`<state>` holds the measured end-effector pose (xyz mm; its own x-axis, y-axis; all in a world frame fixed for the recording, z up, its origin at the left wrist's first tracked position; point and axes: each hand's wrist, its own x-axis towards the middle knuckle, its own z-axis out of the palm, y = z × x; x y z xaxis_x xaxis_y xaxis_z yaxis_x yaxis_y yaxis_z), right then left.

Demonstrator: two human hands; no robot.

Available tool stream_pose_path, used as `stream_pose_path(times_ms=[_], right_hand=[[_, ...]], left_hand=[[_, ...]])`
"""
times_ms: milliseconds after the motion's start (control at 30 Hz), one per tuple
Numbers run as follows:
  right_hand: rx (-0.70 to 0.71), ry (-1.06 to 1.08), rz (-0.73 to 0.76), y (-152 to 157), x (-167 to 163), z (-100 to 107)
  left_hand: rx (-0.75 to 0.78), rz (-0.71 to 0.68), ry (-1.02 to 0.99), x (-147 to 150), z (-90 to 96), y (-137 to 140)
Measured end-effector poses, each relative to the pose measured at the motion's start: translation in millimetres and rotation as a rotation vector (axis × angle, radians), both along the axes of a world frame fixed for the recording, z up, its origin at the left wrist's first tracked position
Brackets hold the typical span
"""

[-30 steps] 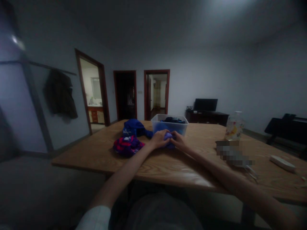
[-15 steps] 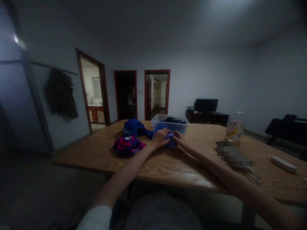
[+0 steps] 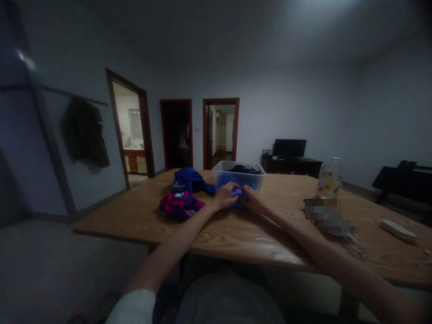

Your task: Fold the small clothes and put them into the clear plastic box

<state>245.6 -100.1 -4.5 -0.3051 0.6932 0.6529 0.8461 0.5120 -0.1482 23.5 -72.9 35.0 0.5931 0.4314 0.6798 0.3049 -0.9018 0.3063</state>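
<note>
Between my two hands is a bunched purple cloth (image 3: 238, 193), low over the wooden table (image 3: 216, 229). My left hand (image 3: 227, 195) is closed on its left side, and my right hand (image 3: 254, 198) grips the right side with bent fingers. Just behind them stands a clear plastic bin (image 3: 259, 180) with dark and blue cloth inside. To the left lie a crumpled blue cloth (image 3: 189, 179) and, nearer me, a pink and purple patterned cloth (image 3: 180, 205). What kind of garment the purple cloth is, I cannot tell.
At the table's right stands a clear patterned jug (image 3: 330, 180). A blurred-out flat object (image 3: 327, 218) lies in front of it, with a white oblong item (image 3: 398, 230) farther right. The table's front edge runs beneath my forearms.
My right hand has shifted slightly, its fingers now reaching further over the purple cloth. The cloth looks more gathered between both hands. The other cloths and the bin stay put.
</note>
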Motion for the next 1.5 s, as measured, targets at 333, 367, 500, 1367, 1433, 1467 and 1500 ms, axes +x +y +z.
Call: stream_pose_path(times_ms=[333, 367, 500, 1367, 1433, 1467, 1500], right_hand=[[-0.174, 0.545, 0.016, 17, 1, -2], [-0.199, 0.594, 0.012, 15, 1, 0], [-0.339, 0.724, 0.057, 2, 1, 8], [0.202, -0.063, 0.017, -17, -26, 14], [0.179, -0.031, -0.007, -15, -24, 14], [0.160, -0.004, -0.007, -14, -23, 15], [0.135, 0.037, 0.001, -13, -22, 15]], left_hand=[[0.156, -0.058, 0.050, -1, 2.0, -2], [0.169, -0.065, 0.056, -1, 2.7, -3], [0.200, -0.072, 0.094, -3, 4.5, -3], [-0.484, -0.143, -0.197, 7, -17.4, 58], [-0.459, -0.128, -0.172, 6, -13.9, 48], [-0.434, -0.128, -0.151, 5, -12.2, 42], [-0.391, -0.139, -0.120, 4, -10.7, 36]])
